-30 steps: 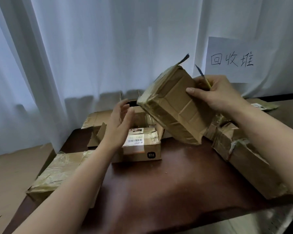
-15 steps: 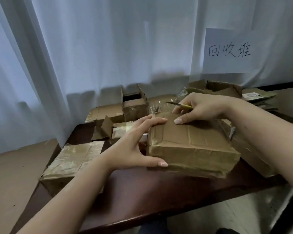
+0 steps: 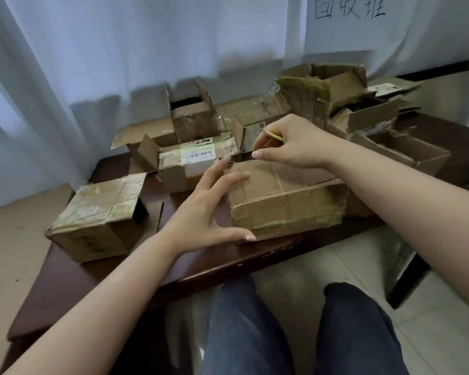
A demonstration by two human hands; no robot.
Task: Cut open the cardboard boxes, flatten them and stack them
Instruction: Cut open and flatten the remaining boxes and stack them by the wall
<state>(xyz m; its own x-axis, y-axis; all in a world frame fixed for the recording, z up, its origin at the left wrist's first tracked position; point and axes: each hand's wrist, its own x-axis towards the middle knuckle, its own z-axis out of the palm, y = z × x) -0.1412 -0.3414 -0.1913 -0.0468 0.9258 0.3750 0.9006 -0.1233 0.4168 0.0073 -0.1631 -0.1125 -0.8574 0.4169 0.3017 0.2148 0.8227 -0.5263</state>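
Left hand [image 3: 201, 212] has slid back, splayed against the taped box [image 3: 284, 201]; right hand [image 3: 293, 143] pinches a thin blade [image 3: 274, 135].

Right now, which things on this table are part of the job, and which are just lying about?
In the job:
taped box
left hand steadying it
right hand gripping cutter
sealed boxes

Lying about:
curtain
paper sign

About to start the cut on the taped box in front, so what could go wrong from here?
The left hand braces the taped box with fingertips on top near the cutter in the right hand; a slip could nick them. The box sits by the table's near edge, so pressure might push it off.
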